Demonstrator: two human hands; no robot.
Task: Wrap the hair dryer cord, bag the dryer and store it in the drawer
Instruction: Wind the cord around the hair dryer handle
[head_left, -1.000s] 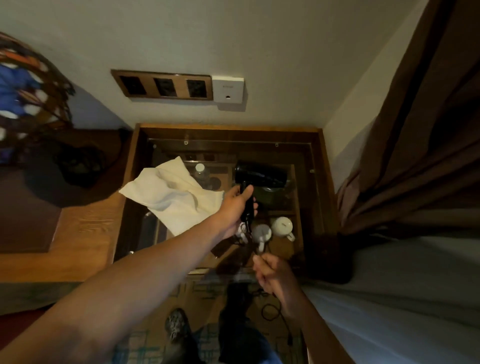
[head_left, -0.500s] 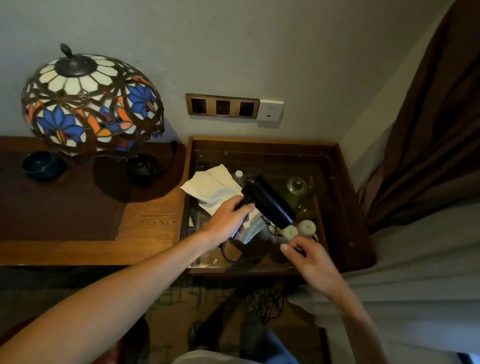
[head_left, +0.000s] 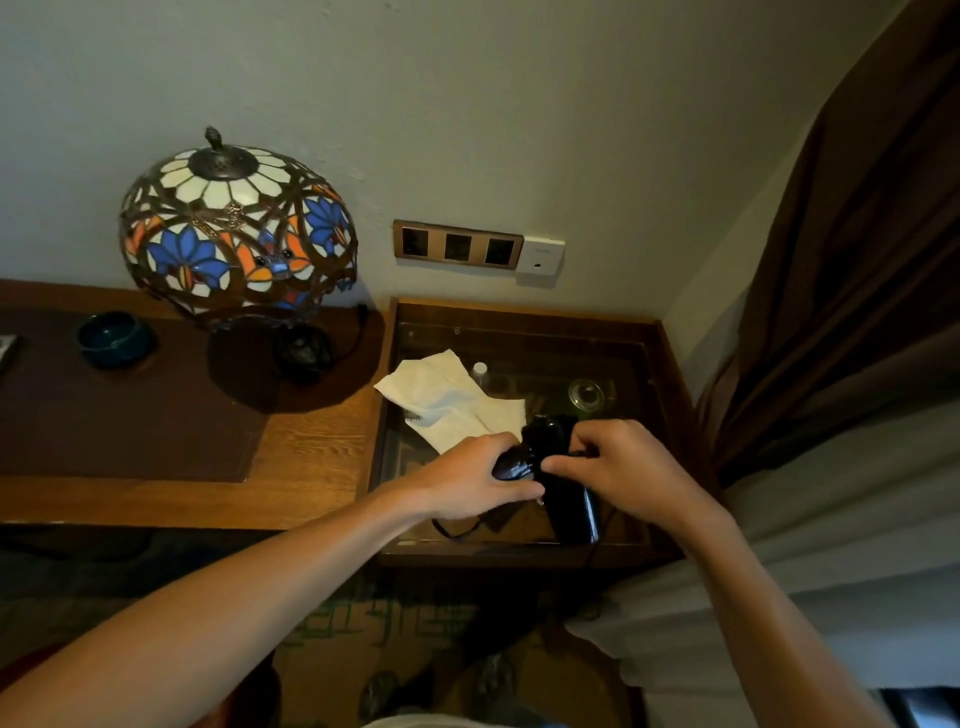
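Observation:
A black hair dryer (head_left: 569, 499) is held over the glass-topped side table (head_left: 667, 364), its barrel pointing toward me. My left hand (head_left: 467, 480) grips its handle. My right hand (head_left: 618, 467) is closed on the black cord right beside the dryer body. A loop of cord (head_left: 457, 530) hangs below my left hand at the table's front edge. A cream cloth bag (head_left: 447, 402) lies flat on the glass, just behind my left hand.
A stained-glass lamp (head_left: 236, 228) and a dark bowl (head_left: 114, 338) stand on the wooden desk (head_left: 306, 467) to the left. Wall sockets (head_left: 457, 244) sit above the table. A brown curtain (head_left: 857, 260) and a bed's grey cover (head_left: 857, 519) close off the right.
The dryer has turned so its barrel points toward me and has come nearer the table's front. My right hand rose from below the dryer and closed on the cord beside it.

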